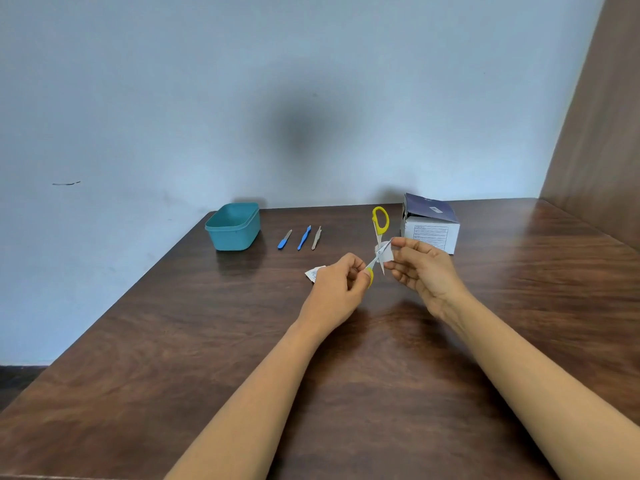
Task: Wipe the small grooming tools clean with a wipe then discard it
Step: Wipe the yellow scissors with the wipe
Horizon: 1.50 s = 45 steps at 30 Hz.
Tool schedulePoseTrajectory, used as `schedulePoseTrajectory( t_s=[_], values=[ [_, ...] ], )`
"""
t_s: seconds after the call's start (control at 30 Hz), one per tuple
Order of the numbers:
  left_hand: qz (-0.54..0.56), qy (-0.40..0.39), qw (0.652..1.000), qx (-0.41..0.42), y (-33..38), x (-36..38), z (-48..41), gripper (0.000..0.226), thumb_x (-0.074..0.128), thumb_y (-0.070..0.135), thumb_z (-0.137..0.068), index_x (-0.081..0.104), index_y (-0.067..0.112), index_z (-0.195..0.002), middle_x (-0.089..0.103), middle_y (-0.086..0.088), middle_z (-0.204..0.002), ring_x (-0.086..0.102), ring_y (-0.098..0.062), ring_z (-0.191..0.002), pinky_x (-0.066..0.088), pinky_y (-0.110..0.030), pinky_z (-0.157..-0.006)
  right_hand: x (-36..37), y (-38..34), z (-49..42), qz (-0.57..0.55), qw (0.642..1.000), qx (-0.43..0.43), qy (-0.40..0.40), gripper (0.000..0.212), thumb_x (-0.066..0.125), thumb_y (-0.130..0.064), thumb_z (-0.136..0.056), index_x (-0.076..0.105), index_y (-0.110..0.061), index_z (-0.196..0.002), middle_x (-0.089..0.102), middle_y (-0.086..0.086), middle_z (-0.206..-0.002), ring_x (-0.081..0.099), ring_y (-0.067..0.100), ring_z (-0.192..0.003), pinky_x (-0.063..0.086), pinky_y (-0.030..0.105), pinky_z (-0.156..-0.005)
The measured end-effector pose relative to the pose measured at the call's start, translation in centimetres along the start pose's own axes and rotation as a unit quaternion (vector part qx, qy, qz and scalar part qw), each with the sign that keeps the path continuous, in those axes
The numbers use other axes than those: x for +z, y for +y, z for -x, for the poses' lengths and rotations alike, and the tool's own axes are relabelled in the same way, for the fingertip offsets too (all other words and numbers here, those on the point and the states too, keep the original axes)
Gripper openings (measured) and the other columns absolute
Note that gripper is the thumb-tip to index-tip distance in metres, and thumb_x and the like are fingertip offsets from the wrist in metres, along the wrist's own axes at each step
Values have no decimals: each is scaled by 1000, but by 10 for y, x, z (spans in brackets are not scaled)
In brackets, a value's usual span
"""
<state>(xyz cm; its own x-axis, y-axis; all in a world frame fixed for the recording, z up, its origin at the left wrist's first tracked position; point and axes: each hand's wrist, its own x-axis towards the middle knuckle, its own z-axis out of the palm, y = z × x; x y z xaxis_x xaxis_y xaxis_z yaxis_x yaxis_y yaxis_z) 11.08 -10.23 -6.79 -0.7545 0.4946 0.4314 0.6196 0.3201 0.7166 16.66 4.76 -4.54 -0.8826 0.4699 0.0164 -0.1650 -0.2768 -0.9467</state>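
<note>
Small scissors with yellow handles are spread wide open above the table. My left hand grips the lower yellow handle. My right hand pinches a white wipe around one blade near the pivot. Three more tools lie in a row on the table behind my hands: a blue-handled file, a slim blue tool and metal tweezers.
A teal plastic tub stands open at the back left of the dark wooden table. A white and navy box sits at the back right. A torn wipe wrapper lies just behind my left hand.
</note>
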Motion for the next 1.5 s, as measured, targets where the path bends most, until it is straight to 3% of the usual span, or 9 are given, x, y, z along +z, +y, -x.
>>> schedulePoseTrajectory(
  t_s=[0.13,0.33,0.5,0.73,1.0,1.4,1.5],
  values=[
    [10,-13,1000,12,-2,1,0,15,51,23,-96,56,12,-87,70,-5,-75,48,-7,-56,43,-26,-63,0,2,1,-11,1000,-4,-17,20,67,4,-81,65,-12,-93,72,-4,-69,64,3,-59,52,14,-58],
    [2,-35,998,42,-5,5,-1,14,51,23,-98,54,10,-92,66,8,-72,52,2,-57,40,-16,-60,0,8,0,-46,999,5,7,11,70,-1,-79,67,-11,-80,70,-5,-63,59,3,-54,47,13,-52],
    [-8,-42,998,51,-8,5,-2,14,52,23,-98,54,10,-94,66,9,-74,52,3,-59,39,-13,-60,1,15,-4,-6,1000,19,3,3,71,-13,-82,68,-11,-83,57,-1,-64,48,6,-56,40,13,-48],
    [3,-53,997,57,-4,7,-1,14,52,22,-98,55,9,-95,67,8,-74,52,3,-57,39,-10,-59,9,19,-3,76,995,-69,-11,31,54,-16,-94,47,-15,-63,34,3,-59,30,10,-55,28,26,-57],
    [15,-46,998,51,-2,9,-1,15,53,22,-97,57,9,-94,68,5,-76,52,2,-57,38,-10,-59,9,22,-5,80,995,-50,29,36,55,-24,-95,53,-18,-60,41,-2,-58,35,10,-57,29,24,-54],
    [40,-63,996,41,-1,11,3,14,53,21,-97,57,8,-93,67,8,-72,51,1,-53,38,-9,-58,4,16,-6,74,997,6,8,31,56,-24,-93,52,-15,-64,40,2,-62,37,12,-55,33,24,-54],
    [49,-72,996,37,-3,10,4,12,52,22,-98,55,11,-93,67,7,-74,51,0,-54,43,-15,-61,3,17,-7,117,993,-7,-25,30,58,-26,-91,50,-15,-65,38,4,-62,34,12,-56,32,25,-55]
  ],
)
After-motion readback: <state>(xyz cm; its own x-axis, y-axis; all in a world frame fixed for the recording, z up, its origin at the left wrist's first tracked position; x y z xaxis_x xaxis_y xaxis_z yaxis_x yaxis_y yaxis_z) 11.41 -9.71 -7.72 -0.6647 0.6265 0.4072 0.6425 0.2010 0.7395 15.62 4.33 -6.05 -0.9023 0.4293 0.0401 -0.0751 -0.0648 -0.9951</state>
